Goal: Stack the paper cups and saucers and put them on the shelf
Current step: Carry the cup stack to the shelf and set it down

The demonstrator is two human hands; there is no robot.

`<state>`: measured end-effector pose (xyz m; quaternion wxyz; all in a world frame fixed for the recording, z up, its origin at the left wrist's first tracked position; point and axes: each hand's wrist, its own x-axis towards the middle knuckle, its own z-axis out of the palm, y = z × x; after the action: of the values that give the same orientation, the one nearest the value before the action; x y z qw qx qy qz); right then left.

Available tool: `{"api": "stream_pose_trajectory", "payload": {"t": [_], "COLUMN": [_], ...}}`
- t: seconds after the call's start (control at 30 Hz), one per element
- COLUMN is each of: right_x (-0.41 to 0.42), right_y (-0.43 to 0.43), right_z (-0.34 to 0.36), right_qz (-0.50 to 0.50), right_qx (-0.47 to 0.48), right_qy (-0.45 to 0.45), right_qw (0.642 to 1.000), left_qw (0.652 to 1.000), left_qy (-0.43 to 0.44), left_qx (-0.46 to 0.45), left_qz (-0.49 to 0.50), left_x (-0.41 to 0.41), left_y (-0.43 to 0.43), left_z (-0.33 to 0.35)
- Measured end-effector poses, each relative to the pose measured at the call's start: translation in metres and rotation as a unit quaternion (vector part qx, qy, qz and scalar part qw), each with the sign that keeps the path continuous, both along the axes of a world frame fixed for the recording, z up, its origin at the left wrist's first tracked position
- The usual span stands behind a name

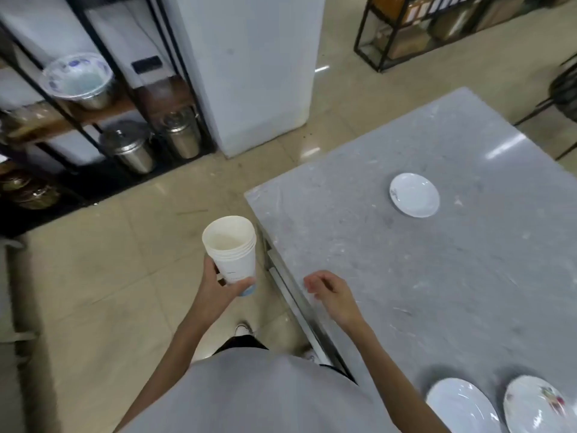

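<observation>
My left hand (pixel 218 289) grips a stack of several white paper cups (pixel 232 251), upright, held over the floor just left of the grey table (pixel 406 276). Over the table's near left edge, my right hand (pixel 332 292) hovers with fingers loosely curled and nothing in it. One white saucer (pixel 414 195) lies alone on the table's far part. Two more saucers sit at the bottom right: a plain white one (pixel 462 406) and one with a flower print (pixel 535 404). The black-framed shelf (pixel 103 107) with wooden boards stands at the upper left.
On the shelf rest a blue-patterned bowl set in a steel pot (pixel 79 79) and two lidded steel canisters (pixel 131 148) (pixel 182 132). A white pillar (pixel 249 67) stands right of the shelf. Beige floor tiles lie between shelf and table. Another rack (pixel 437 26) is at the far right.
</observation>
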<state>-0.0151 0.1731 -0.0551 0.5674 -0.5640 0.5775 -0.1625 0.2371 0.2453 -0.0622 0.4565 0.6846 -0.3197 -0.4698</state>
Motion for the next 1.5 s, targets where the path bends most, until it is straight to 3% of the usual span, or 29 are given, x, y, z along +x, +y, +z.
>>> {"api": "stream_pose_trajectory", "payload": {"t": [0.2, 0.33, 0.5, 0.77, 1.2, 1.33, 1.5], "right_x": [0.128, 0.196, 0.245, 0.334, 0.680, 0.757, 0.809], "right_y": [-0.034, -0.043, -0.061, -0.163, -0.351, -0.381, -0.412], "right_z": [0.005, 0.001, 0.004, 0.002, 0.045, 0.043, 0.045], "right_qz": [0.078, 0.110, 0.148, 0.164, 0.282, 0.269, 0.223], "right_qx": [-0.046, -0.027, 0.001, 0.031, -0.029, -0.032, -0.021], "right_qy": [-0.041, -0.050, -0.027, -0.009, -0.136, -0.149, -0.159], "right_qw": [0.995, 0.992, 0.989, 0.986, 0.949, 0.951, 0.961], "left_qw": [0.991, 0.982, 0.977, 0.966, 0.937, 0.940, 0.963], "left_qy": [-0.035, -0.037, -0.051, -0.076, -0.018, -0.022, -0.060], "left_qx": [-0.012, -0.022, -0.032, -0.072, 0.034, 0.043, -0.019], "left_qz": [0.130, 0.184, 0.205, 0.237, 0.347, 0.338, 0.261], "left_x": [0.109, 0.174, 0.254, 0.382, 0.510, 0.587, 0.708], "left_y": [0.040, 0.037, -0.003, -0.104, -0.129, -0.165, -0.264], "left_z": [0.013, 0.024, 0.044, 0.059, 0.013, 0.010, 0.058]}}
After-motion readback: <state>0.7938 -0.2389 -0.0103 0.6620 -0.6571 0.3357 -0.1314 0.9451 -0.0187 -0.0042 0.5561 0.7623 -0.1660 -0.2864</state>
